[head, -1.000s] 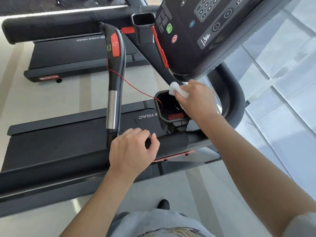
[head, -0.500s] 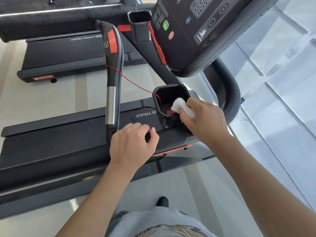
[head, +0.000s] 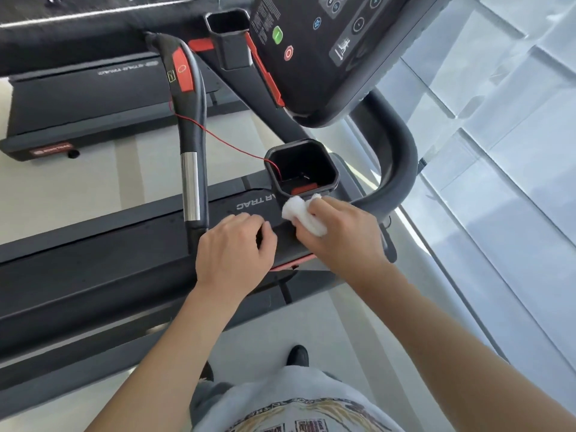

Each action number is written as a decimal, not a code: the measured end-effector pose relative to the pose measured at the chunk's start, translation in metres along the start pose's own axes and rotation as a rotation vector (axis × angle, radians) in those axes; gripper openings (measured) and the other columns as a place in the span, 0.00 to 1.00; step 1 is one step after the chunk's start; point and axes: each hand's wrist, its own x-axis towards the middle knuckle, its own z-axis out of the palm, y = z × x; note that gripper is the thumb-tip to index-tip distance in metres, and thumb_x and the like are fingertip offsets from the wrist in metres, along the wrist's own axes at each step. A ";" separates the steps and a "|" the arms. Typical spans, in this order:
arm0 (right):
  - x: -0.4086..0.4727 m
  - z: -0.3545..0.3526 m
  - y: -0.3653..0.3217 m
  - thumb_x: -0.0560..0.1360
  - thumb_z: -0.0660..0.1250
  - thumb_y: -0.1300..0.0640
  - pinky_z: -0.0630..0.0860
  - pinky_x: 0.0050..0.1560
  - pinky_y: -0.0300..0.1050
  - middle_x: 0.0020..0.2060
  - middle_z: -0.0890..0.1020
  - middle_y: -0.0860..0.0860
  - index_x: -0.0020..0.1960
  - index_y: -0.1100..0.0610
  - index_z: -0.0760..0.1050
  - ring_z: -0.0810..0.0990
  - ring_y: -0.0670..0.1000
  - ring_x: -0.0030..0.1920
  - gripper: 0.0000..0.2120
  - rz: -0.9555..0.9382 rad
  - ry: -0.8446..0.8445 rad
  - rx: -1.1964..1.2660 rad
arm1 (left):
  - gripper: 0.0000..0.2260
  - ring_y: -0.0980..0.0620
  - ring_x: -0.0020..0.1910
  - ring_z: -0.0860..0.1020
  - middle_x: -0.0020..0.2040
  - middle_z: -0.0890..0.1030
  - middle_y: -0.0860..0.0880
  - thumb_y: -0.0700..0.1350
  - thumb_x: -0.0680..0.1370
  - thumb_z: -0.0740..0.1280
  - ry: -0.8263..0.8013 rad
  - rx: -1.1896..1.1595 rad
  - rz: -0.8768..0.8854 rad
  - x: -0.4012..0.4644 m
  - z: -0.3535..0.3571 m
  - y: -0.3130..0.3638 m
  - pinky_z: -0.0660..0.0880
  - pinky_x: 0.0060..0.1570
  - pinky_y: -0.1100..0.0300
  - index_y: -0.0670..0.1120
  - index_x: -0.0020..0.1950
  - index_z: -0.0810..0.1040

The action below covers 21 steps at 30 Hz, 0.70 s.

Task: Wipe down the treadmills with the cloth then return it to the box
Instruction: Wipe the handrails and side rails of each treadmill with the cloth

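A black treadmill fills the view, with its console point(head: 324, 51) at the top and a dark cup holder point(head: 301, 168) below it. My right hand point(head: 339, 235) is shut on a crumpled white cloth point(head: 302, 215) and presses it on the black padded side rail point(head: 93, 275) just below the cup holder's front edge. My left hand point(head: 233, 251) grips the same rail, close beside the cloth, at the foot of the upright handle point(head: 191, 141). The box is not in view.
A red safety cord point(head: 224, 141) runs from the upright handle into the cup holder. A curved black handlebar point(head: 402, 163) arcs to the right. A second treadmill point(head: 87, 104) stands further off at the upper left. Pale floor and glass panels lie to the right.
My right hand has brought the cloth down from under the console, past the cup holder, onto the padded rail. My left hand has stayed on the rail.
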 end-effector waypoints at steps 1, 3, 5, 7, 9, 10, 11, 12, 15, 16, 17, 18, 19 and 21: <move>0.001 -0.005 0.011 0.74 0.74 0.51 0.67 0.28 0.44 0.30 0.70 0.46 0.37 0.55 0.69 0.65 0.50 0.31 0.17 0.071 0.013 -0.025 | 0.15 0.53 0.35 0.73 0.35 0.77 0.55 0.50 0.83 0.59 -0.034 -0.030 0.002 0.000 -0.002 -0.002 0.69 0.31 0.58 0.49 0.41 0.78; 0.005 -0.017 0.035 0.76 0.73 0.49 0.64 0.33 0.44 0.32 0.69 0.46 0.39 0.51 0.65 0.66 0.53 0.32 0.18 0.234 0.030 -0.035 | 0.15 0.53 0.42 0.77 0.42 0.81 0.55 0.52 0.84 0.57 -0.115 -0.104 0.027 -0.003 -0.007 -0.011 0.76 0.38 0.55 0.50 0.49 0.82; 0.006 -0.026 0.046 0.78 0.71 0.45 0.63 0.38 0.44 0.35 0.71 0.45 0.42 0.48 0.65 0.68 0.55 0.34 0.16 0.357 0.010 -0.019 | 0.14 0.52 0.51 0.79 0.51 0.84 0.56 0.51 0.85 0.58 -0.177 -0.159 0.051 -0.010 -0.013 -0.021 0.78 0.45 0.54 0.50 0.60 0.83; 0.004 -0.023 0.038 0.78 0.70 0.43 0.63 0.39 0.45 0.36 0.72 0.45 0.43 0.48 0.66 0.70 0.55 0.35 0.15 0.395 -0.009 -0.017 | 0.15 0.52 0.56 0.79 0.58 0.84 0.56 0.50 0.86 0.60 -0.204 -0.174 0.068 -0.019 -0.021 -0.031 0.74 0.49 0.57 0.50 0.68 0.81; 0.000 -0.015 0.012 0.78 0.70 0.45 0.66 0.38 0.46 0.36 0.73 0.45 0.43 0.49 0.66 0.70 0.54 0.35 0.14 0.381 -0.018 -0.016 | 0.17 0.53 0.59 0.80 0.62 0.83 0.56 0.51 0.85 0.60 -0.214 -0.174 0.089 -0.030 -0.029 -0.043 0.73 0.52 0.58 0.50 0.71 0.79; -0.002 -0.012 -0.001 0.77 0.71 0.47 0.67 0.37 0.46 0.37 0.73 0.45 0.43 0.50 0.67 0.70 0.53 0.35 0.14 0.375 -0.010 -0.028 | 0.18 0.53 0.60 0.80 0.64 0.83 0.55 0.51 0.84 0.60 -0.219 -0.178 0.097 -0.034 -0.032 -0.048 0.75 0.55 0.56 0.49 0.71 0.78; -0.004 -0.008 -0.010 0.77 0.71 0.48 0.67 0.38 0.47 0.39 0.75 0.45 0.44 0.52 0.68 0.70 0.53 0.36 0.13 0.382 -0.012 -0.054 | 0.18 0.52 0.61 0.80 0.65 0.82 0.55 0.51 0.84 0.61 -0.224 -0.183 0.101 -0.039 -0.035 -0.056 0.76 0.58 0.55 0.49 0.72 0.78; -0.003 -0.007 -0.018 0.78 0.70 0.49 0.68 0.38 0.47 0.41 0.77 0.46 0.45 0.54 0.71 0.71 0.53 0.37 0.11 0.400 -0.021 -0.091 | 0.18 0.52 0.62 0.80 0.65 0.82 0.54 0.50 0.84 0.62 -0.224 -0.188 0.099 -0.044 -0.040 -0.065 0.76 0.60 0.54 0.49 0.72 0.78; 0.003 -0.004 -0.039 0.78 0.68 0.50 0.68 0.38 0.47 0.41 0.78 0.47 0.46 0.55 0.74 0.73 0.55 0.37 0.09 0.386 -0.055 -0.182 | 0.18 0.53 0.63 0.79 0.66 0.82 0.54 0.50 0.83 0.63 -0.222 -0.190 0.093 -0.060 -0.055 -0.096 0.73 0.61 0.57 0.48 0.72 0.78; 0.003 -0.001 -0.050 0.77 0.68 0.50 0.68 0.37 0.47 0.39 0.76 0.47 0.44 0.55 0.73 0.74 0.56 0.36 0.10 0.353 -0.054 -0.168 | 0.19 0.53 0.64 0.79 0.66 0.82 0.54 0.50 0.82 0.63 -0.225 -0.183 0.099 -0.065 -0.062 -0.107 0.72 0.61 0.58 0.48 0.72 0.78; 0.001 0.004 -0.067 0.77 0.69 0.50 0.69 0.35 0.47 0.38 0.76 0.47 0.43 0.55 0.73 0.75 0.57 0.35 0.10 0.318 -0.060 -0.134 | 0.19 0.53 0.64 0.79 0.66 0.82 0.54 0.51 0.82 0.63 -0.230 -0.178 0.103 -0.071 -0.068 -0.118 0.72 0.61 0.58 0.48 0.72 0.78; -0.002 0.013 -0.088 0.76 0.71 0.50 0.70 0.34 0.46 0.37 0.77 0.47 0.43 0.55 0.73 0.76 0.57 0.35 0.10 0.284 -0.079 -0.083 | 0.19 0.53 0.64 0.79 0.66 0.82 0.54 0.51 0.82 0.63 -0.232 -0.175 0.100 -0.075 -0.074 -0.130 0.72 0.62 0.59 0.49 0.72 0.78; -0.006 0.023 -0.114 0.75 0.72 0.51 0.70 0.34 0.46 0.38 0.77 0.47 0.43 0.55 0.74 0.76 0.56 0.34 0.10 0.252 -0.101 -0.022 | 0.19 0.54 0.64 0.79 0.66 0.82 0.55 0.52 0.82 0.63 -0.231 -0.172 0.091 -0.080 -0.080 -0.141 0.73 0.61 0.59 0.49 0.72 0.78; -0.016 0.049 -0.168 0.75 0.70 0.50 0.69 0.31 0.44 0.36 0.74 0.46 0.43 0.51 0.76 0.73 0.51 0.33 0.06 0.164 -0.152 0.007 | 0.19 0.53 0.61 0.80 0.64 0.82 0.56 0.54 0.82 0.62 -0.224 -0.155 0.074 -0.090 -0.093 -0.166 0.75 0.58 0.57 0.49 0.70 0.79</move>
